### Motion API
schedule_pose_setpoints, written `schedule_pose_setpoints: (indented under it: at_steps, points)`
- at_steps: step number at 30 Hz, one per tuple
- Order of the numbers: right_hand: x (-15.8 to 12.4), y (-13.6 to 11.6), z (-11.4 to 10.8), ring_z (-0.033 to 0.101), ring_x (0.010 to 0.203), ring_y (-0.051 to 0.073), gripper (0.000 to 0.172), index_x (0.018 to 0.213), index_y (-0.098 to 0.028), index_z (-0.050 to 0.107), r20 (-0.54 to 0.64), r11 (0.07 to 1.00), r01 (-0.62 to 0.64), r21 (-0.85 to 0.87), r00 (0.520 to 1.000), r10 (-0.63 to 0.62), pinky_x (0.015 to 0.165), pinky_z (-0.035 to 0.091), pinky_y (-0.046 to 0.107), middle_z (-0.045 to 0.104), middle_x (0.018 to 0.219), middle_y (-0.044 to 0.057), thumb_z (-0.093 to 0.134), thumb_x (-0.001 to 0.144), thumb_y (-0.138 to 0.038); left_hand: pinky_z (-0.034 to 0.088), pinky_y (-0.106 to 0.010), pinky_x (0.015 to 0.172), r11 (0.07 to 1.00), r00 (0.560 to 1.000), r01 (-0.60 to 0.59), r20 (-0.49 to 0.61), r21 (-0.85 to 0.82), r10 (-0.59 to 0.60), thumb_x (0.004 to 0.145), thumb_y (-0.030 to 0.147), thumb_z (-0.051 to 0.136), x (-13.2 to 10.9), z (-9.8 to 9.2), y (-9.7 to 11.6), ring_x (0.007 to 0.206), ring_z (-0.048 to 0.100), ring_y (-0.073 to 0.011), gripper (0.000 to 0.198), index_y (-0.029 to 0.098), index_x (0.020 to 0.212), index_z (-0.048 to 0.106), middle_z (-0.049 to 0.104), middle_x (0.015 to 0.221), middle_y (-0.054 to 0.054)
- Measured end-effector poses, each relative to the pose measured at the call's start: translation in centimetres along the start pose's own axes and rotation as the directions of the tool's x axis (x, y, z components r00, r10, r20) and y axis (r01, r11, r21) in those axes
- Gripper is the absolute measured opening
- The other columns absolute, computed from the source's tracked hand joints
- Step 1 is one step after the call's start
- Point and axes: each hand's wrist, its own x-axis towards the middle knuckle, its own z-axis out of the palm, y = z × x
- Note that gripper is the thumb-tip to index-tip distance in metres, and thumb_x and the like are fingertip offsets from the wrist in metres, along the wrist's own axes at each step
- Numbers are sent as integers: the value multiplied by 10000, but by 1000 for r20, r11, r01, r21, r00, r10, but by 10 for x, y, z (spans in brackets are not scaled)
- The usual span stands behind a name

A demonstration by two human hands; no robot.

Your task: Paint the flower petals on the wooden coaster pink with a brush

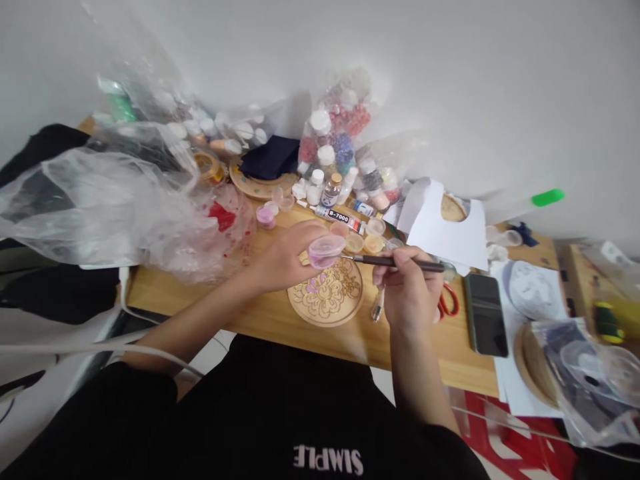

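Note:
My left hand [293, 255] holds a small clear plastic cup [326, 251] with pink-purple stuff in it, tilted above the table. Between the fingers of my right hand [411, 287] is a thin tool with a dark handle [420, 264] and a metal neck; its tip reaches into or against the cup, and I cannot tell its exact shape. Below the cup lies a round wooden disc [327, 310] with a gold-lined flower pattern, a few petals coloured pink-purple. The left hand and cup cover its upper part.
Behind the hands stand small cups [373, 244], a B-7000 glue tube [340, 217] and white-capped bottles [315, 188]. Plastic bags [90, 207] fill the left. To the right are red-handled scissors [449, 301], a phone [485, 313], cut white paper [425, 220] and a wrapped hoop [535, 363].

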Motion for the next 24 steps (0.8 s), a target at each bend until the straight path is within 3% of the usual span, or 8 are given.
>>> schedule_pose_setpoints:
  at_steps: [5,13,20,24]
  points:
    - [1,0,0,523,384,99,141,665,-227,691,-40,1000,-23,10,999,24,352,318,219,623,511,-52,718,801,-250,546,-332,786,997,997,63,-32,-53,-65,891,227,725,-8,6,-7,873,673,-195,140,191,990,632,706,935,-45]
    - [-7,17,-2,492,407,94,239,669,-239,610,-70,992,-81,-92,995,75,361,306,232,605,567,-52,755,800,-376,568,-379,865,965,968,249,41,-76,-247,891,314,702,-21,11,-15,939,691,-225,148,223,994,646,729,1000,-59]
    - [-13,17,-8,491,415,96,214,680,-232,619,-91,990,-73,-121,994,62,393,351,234,572,528,-60,729,819,-352,553,-351,772,979,981,196,15,-53,-195,881,237,670,-27,14,-24,869,683,-210,149,199,1022,641,732,963,-63]
    - [-19,18,-19,507,410,88,205,686,-217,638,-80,987,-89,-134,994,79,389,356,220,577,522,-58,731,827,-333,544,-337,753,969,970,245,18,-32,-244,901,217,648,-28,18,-31,840,676,-197,103,177,997,640,729,940,-71]
